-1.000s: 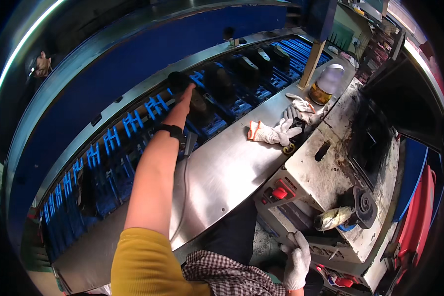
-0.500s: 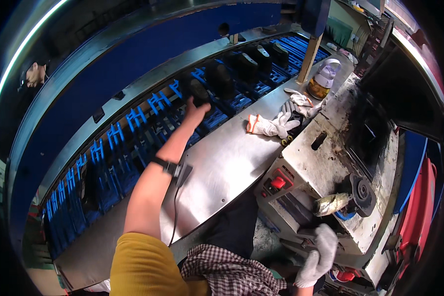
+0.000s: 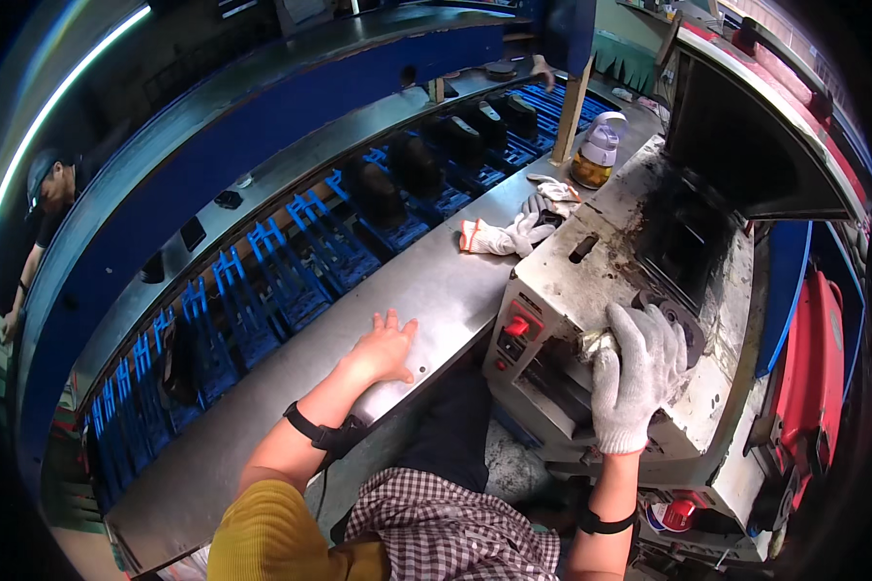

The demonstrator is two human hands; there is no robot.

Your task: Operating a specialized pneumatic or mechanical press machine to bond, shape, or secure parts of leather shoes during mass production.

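Note:
My bare left hand (image 3: 383, 353) is over the smooth metal ledge (image 3: 431, 320), fingers spread and nothing in them. I cannot tell whether it touches the metal. My right hand (image 3: 638, 373), in a white knit glove, closes over the pale wrapped handle (image 3: 599, 343) on top of the worn machine (image 3: 547, 266). The end of that handle sticks out beside the glove; the rest is covered. Behind the gloved fingers a black round part (image 3: 686, 315) shows in part. Several dark shoe-like pieces (image 3: 378, 194) stand on the blue slatted conveyor (image 3: 281, 281).
Knit gloves (image 3: 494, 237) lie on the ledge beside the machine, near a lidded drink jug (image 3: 596, 150) and a wooden post (image 3: 572, 116). A red switch (image 3: 517, 326) juts from the machine's front. A co-worker (image 3: 53, 194) is beyond the blue beam (image 3: 223, 145).
My left hand has let go of a dark piece on the conveyor and come back over the ledge. My gloved right hand has risen from beside the machine onto the wrapped handle.

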